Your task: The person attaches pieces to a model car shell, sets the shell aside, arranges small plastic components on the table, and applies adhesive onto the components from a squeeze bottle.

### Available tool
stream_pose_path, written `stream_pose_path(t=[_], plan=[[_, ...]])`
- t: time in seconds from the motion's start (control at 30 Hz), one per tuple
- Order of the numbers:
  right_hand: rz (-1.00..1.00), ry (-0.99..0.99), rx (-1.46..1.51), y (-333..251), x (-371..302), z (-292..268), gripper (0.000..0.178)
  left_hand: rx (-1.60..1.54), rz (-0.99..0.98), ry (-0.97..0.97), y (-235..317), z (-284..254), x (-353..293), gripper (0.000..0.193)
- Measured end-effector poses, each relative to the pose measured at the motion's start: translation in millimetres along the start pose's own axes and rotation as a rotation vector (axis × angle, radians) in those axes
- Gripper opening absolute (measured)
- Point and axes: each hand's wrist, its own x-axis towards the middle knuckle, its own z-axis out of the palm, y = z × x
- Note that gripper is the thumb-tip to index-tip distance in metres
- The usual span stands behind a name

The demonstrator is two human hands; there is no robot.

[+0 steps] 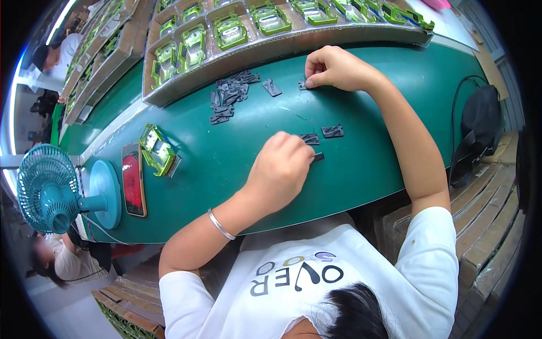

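A: ok how's the grip looking? using the pile [227,94] as my landmark

B: nearest is the left hand [280,166], right of the pile and closer to the body. Fingers curled in, black strip [318,156] poking out at the tips. Pinched or just pressed on the table? Can't tell, the knuckles hide it.

A: and past that?

B: two pieces, one half behind those knuckles [309,138], one in the open [333,131], both right of the pile. Further out, the right hand [336,69], also right of the pile, has thumb and finger nearly together on the edge of a small piece [302,85]. A loose piece [271,87] lies between it and the pile.

A: tips?

B: imo grab thin flat stuff by the edges, and keep the left knuckles off those two.
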Motion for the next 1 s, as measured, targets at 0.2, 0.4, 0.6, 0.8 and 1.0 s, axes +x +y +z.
stream_pose_path(t=[0.2, 0.4, 0.6, 0.8, 1.0], plan=[[0.005, 0.003, 0.01, 3.1, 0.3, 2.1, 0.014, 0.134, 0.229, -0.119, 8.1, -7.8, -15.3, 0.021], [0.009, 0.002, 0.004, 0.3, 0.0, 0.1, 0.014, 0.163, 0.116, -0.118, 14.5, -17.1, -15.9, 0.033], [0.012, -0.02, -0.005, 3.0, -0.8, -4.1, 0.015, 0.231, 0.09, -0.145, 20.6, -10.7, -4.5, 0.045], [0.021, 0.006, 0.037, 5.6, 0.2, -4.3, 0.014, 0.203, 0.025, -0.101, 7.3, -13.7, -3.1, 0.042], [0.004, -0.004, 0.058, 3.5, -0.9, -5.4, 0.012, 0.276, 0.146, -0.135, 8.2, 7.1, 14.6, 0.033]])
